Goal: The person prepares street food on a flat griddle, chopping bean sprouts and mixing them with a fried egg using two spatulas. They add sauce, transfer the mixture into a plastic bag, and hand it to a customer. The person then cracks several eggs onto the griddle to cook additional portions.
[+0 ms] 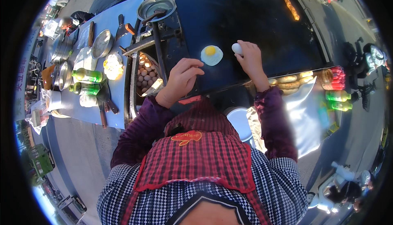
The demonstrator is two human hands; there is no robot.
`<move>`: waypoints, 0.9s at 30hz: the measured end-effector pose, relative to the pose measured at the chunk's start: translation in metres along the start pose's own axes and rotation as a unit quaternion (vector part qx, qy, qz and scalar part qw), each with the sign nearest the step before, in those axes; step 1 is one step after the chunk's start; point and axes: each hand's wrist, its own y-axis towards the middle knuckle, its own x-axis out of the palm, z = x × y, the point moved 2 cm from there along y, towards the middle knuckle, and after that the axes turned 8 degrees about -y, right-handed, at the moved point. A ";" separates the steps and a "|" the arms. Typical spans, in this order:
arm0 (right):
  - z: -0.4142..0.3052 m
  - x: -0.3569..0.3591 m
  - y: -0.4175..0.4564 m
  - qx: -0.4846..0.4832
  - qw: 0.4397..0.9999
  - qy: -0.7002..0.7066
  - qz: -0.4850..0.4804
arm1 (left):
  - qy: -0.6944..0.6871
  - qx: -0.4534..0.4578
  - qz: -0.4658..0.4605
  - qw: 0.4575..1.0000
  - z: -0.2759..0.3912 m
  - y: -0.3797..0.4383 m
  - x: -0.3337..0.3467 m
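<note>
My right hand (251,57) grips a white-shelled egg (237,48) just above the dark flat griddle (245,13). An opened egg (212,55) with a whole yolk lies on the griddle, between my two hands. My left hand (184,79) is at the griddle's near left part, its curved fingers apart and nothing seen in them; the fingertips are close to the opened egg's left edge. Many whole eggs (146,77) fill a container left of my left hand. A long browned fried dough stick (288,4) rests at the griddle's far right.
On the left table (116,102) are green bottles (89,75), a round metal bowl (102,44) and several wooden-handled tools. A metal basin (156,7) stands beyond the egg container. Sausages (287,82) and red-capped packages (337,77) lie along the griddle's near right side. People are around the stall.
</note>
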 end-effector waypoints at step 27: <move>0.060 0.004 0.002 0.149 0.907 0.367 -0.142 | -0.208 -0.307 -0.088 0.925 -0.089 0.089 0.156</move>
